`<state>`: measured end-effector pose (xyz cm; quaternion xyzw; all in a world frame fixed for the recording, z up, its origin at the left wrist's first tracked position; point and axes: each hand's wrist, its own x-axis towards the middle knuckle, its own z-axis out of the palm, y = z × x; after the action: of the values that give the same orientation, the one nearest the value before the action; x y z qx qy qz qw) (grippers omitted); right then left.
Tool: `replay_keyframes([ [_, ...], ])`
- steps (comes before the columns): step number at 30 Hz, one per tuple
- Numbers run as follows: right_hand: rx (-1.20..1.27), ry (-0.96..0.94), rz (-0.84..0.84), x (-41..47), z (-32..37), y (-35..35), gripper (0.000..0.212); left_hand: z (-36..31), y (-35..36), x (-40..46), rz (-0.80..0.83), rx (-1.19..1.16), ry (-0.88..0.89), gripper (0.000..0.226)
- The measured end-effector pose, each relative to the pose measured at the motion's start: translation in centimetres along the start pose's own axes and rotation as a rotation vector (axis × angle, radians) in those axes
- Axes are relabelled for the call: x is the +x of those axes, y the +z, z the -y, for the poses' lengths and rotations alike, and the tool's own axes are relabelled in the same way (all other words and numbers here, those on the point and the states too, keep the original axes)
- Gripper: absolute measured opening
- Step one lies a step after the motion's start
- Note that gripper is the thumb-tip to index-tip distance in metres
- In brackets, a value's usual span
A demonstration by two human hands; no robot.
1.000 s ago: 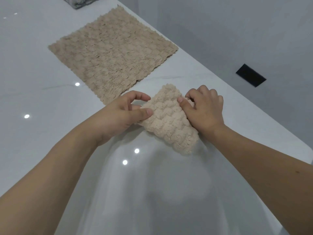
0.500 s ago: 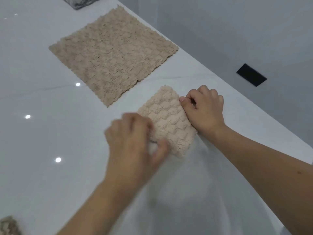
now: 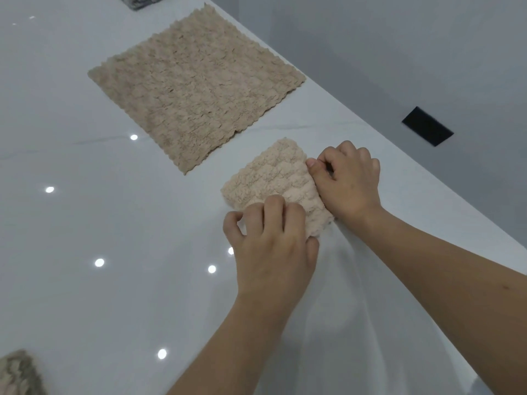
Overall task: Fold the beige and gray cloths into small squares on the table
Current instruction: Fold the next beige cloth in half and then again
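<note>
Your left hand (image 3: 271,240) presses curled fingers onto near edge of folded beige cloth (image 3: 273,181); your right hand (image 3: 346,181) pinches its right edge. White glossy table (image 3: 85,252) beneath. Flat beige cloth (image 3: 196,84) lies spread beyond, apart. Folded cloth sits near table's right edge. Gray cloth (image 3: 139,0) at far edge, mostly cropped.

— What are you working on there?
— Your table (image 3: 85,280) is a glossy white slab, smooth enough to mirror the ceiling lights as bright dots, with a faint gray vein like polished stone.
— And the cloths?
— The folded beige cloth (image 3: 271,178) looks plush, a nubby, bobbled pile. The flat beige cloth (image 3: 196,86) is matt, rougher and shaggier, with a scalloped edge. At your lower left, a fluffy beige-gray cloth corner (image 3: 20,374) shows.
</note>
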<state>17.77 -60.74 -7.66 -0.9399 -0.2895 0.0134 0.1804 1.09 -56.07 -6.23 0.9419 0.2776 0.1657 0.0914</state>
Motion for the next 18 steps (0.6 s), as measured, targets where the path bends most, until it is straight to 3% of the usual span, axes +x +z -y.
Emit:
replay_keyframes([
  [11, -0.033, -0.025, 0.000, 0.0, 0.0, 0.1, 0.033, 0.9, -0.3, 0.3, 0.248, 0.067, 0.062, 0.023],
  [18, -0.039, -0.048, -0.008, -0.1, -0.1, 0.1, 0.033, 1.2, -3.0, 0.5, 0.512, 0.035, 0.154, 0.054],
])
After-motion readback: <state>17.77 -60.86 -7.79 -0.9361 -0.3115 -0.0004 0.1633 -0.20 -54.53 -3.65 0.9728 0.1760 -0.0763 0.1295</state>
